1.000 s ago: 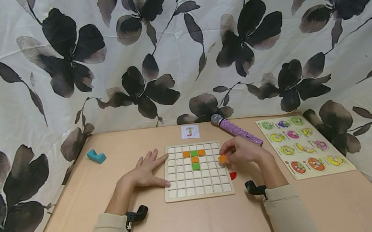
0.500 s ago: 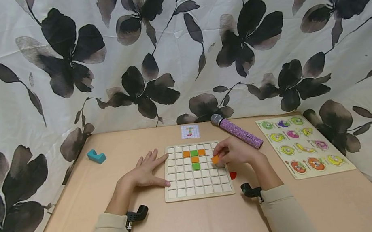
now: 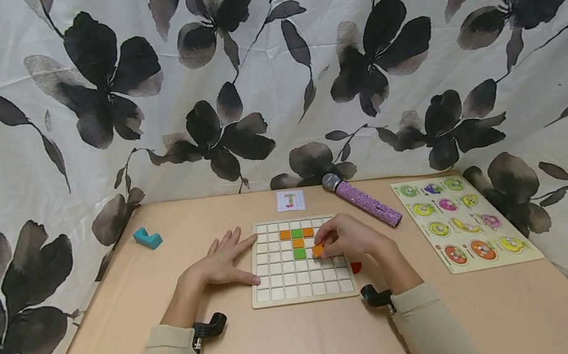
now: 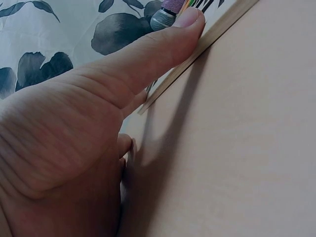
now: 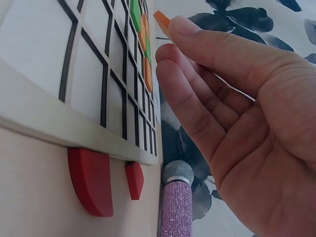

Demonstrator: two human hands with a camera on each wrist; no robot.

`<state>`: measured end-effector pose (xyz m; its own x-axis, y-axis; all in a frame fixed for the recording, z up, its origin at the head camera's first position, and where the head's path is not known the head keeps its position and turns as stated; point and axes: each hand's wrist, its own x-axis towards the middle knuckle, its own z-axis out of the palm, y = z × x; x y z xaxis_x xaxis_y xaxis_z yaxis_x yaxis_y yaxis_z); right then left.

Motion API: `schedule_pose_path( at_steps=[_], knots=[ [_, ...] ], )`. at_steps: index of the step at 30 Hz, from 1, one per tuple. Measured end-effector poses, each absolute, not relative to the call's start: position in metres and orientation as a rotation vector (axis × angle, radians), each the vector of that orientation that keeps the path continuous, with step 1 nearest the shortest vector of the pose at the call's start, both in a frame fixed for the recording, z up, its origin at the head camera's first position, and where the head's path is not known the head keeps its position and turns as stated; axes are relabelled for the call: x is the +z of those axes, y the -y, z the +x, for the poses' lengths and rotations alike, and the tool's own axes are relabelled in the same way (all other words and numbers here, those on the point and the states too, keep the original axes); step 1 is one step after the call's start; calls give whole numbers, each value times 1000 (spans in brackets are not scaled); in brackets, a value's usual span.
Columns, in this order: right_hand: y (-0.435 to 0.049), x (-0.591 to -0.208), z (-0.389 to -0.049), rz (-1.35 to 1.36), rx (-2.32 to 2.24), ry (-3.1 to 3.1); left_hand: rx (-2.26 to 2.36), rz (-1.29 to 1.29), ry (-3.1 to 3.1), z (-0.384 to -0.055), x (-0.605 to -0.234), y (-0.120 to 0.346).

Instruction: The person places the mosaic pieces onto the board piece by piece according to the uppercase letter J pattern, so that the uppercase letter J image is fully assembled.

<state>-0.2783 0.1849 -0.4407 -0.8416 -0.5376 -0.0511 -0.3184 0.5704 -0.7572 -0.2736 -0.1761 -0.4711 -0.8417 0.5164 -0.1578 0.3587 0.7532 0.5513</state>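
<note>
A wooden grid board [image 3: 278, 295] with white squares lies mid-table, several orange and green square tiles [image 3: 299, 254] set in its upper cells. Thumb and index finger of my left hand [image 3: 218, 266] touch the board's left edge, fingers spread. Between thumb and fingertips my right hand [image 3: 353, 235] pinches an orange tile [image 3: 318, 251], above the board just right of the lower green tile. In the right wrist view this orange tile [image 5: 161, 22] stands tilted off the surface. Two red pieces [image 5: 92, 181] lie by the board's right edge, partly hidden in the head view.
Beyond the board lie a small pattern card [image 3: 290, 201] and a glittery purple microphone [image 3: 367, 204]. A fruit picture board [image 3: 466, 221] is at the right, a teal angled block [image 3: 147, 238] at the far left. Floral cloth [image 3: 268, 79] hangs behind the table.
My right hand has moved left over the board, carrying the orange tile from the right edge toward the green tile. The left hand has stayed in place.
</note>
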Motion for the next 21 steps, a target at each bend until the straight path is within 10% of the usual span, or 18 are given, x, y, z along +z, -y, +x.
schedule_pose_path(
  at_steps=[21],
  knots=[
    [-167,-445,-275,-772,-1112,-2476,755,688,-2652,-276,-475,178]
  ],
)
